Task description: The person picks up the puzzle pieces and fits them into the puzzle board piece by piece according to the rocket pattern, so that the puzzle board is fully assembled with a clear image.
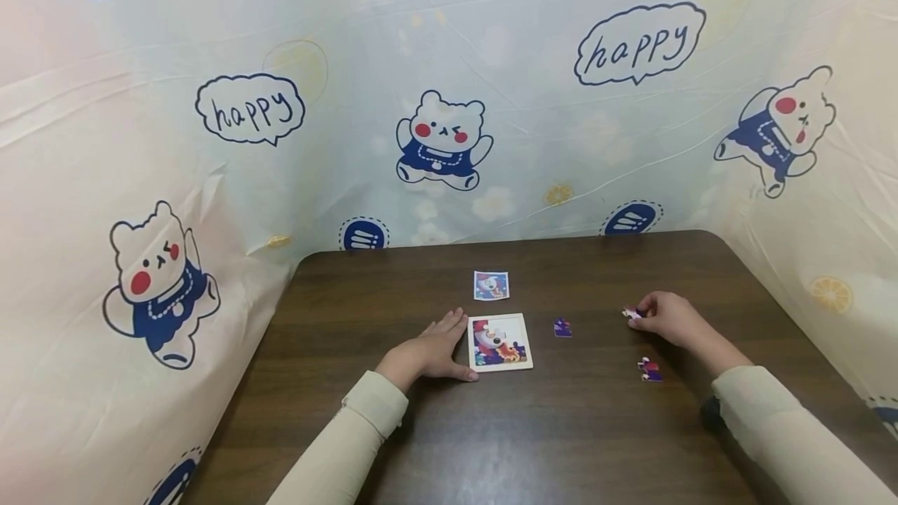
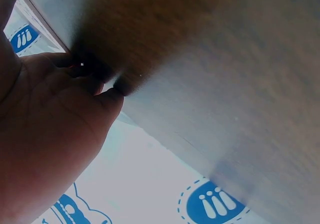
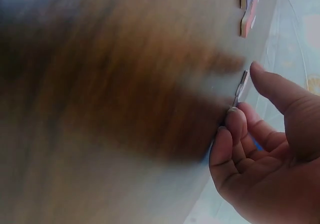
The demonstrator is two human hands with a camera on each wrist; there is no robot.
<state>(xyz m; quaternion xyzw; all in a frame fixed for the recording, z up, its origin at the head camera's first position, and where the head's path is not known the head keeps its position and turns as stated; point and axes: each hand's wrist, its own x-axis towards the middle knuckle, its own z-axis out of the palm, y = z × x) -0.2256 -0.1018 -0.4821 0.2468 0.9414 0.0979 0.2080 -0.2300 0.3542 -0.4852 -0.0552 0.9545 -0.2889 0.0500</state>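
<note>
A white square puzzle frame [image 1: 527, 343], partly filled with a colourful picture, lies on the table. My left hand [image 1: 436, 349] rests at its left side, fingers spread along the edge and thumb near the lower corner. In the left wrist view the fingertips of that hand [image 2: 60, 108] meet the dark tabletop. At the right, my right hand [image 1: 669, 319] pinches a small puzzle piece [image 1: 631, 313] low over the table. The right wrist view has this piece [image 3: 242, 88] edge-on between thumb and fingers of the hand [image 3: 270, 149].
Between frame and right hand lies a purple puzzle piece [image 1: 563, 327]. Nearer the person, below the right hand, are red and purple pieces [image 1: 650, 369]. A small picture card [image 1: 491, 286] lies behind the frame. A printed cloth [image 1: 449, 45] surrounds the brown table [image 1: 547, 443] at back and sides.
</note>
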